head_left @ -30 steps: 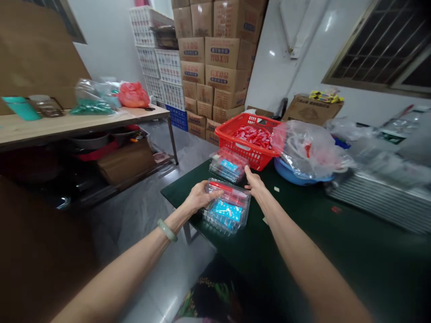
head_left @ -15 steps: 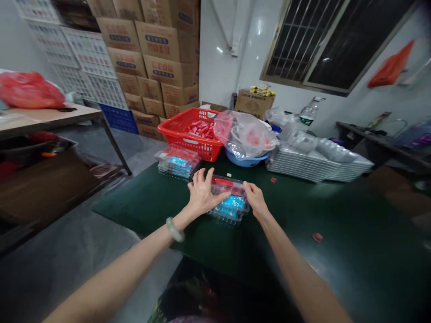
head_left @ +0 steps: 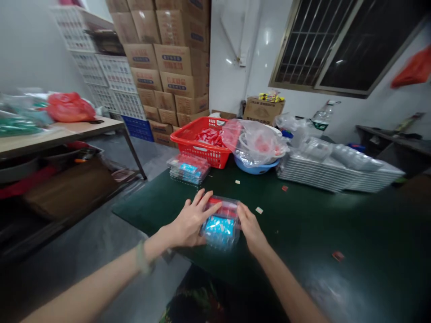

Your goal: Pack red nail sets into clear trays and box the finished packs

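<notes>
A clear plastic clamshell pack [head_left: 220,224] with blue and red contents lies on the dark green table [head_left: 303,233] close to its near edge. My left hand [head_left: 190,222] rests on the pack's left side, fingers stretched out over the lid. My right hand [head_left: 247,226] presses against its right side, fingers curled along the edge. A stack of like packs [head_left: 188,168] sits farther back on the table, in front of a red basket [head_left: 202,146] filled with red and white pieces.
A blue basin under a clear plastic bag [head_left: 256,143] stands right of the basket, then a pile of clear trays [head_left: 336,168]. Cardboard boxes [head_left: 168,67] are stacked at the back wall. A wooden table [head_left: 57,134] with bags stands at the left. Small scraps lie on the green table.
The pack came down from my hands onto the table and slid nearer to me. My left hand opened and spread over its lid. The view turned right, then settled.
</notes>
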`<state>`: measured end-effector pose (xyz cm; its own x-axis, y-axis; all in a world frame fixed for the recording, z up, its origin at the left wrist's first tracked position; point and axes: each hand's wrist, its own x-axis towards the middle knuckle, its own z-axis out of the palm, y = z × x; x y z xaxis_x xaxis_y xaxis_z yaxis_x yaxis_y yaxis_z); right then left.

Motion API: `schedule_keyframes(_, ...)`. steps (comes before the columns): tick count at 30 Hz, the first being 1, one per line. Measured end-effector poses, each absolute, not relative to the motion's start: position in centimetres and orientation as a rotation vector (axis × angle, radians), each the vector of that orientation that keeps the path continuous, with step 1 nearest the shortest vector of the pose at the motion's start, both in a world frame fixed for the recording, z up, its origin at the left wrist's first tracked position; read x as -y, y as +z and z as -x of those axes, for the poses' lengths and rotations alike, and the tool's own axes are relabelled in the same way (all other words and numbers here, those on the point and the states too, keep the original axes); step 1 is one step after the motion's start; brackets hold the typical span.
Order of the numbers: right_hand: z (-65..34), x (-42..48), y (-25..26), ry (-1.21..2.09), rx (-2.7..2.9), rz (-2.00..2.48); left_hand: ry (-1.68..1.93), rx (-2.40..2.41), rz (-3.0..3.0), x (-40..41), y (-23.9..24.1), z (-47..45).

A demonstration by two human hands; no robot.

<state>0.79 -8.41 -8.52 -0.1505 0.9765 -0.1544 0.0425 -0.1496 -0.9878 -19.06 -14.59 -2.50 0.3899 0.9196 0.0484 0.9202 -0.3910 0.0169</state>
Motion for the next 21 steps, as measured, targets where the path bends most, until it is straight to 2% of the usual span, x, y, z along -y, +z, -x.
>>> schedule_keyframes(5,7.7,9.2,-9.2,1.593,1.405,1.079,0.035,1.934,2.366,17.5,-2.3,27.1)
schedule_keyframes(11,17.3,5.7,-8.3,1.501,1.432,1.121,0.039,2.077,2.211,13.9,-1.9,35.2)
schedule_keyframes(21,18.2,2.8,-8.4,1.376,1.358,1.194,0.062,2.118,2.120,10.4,-2.7,35.9)
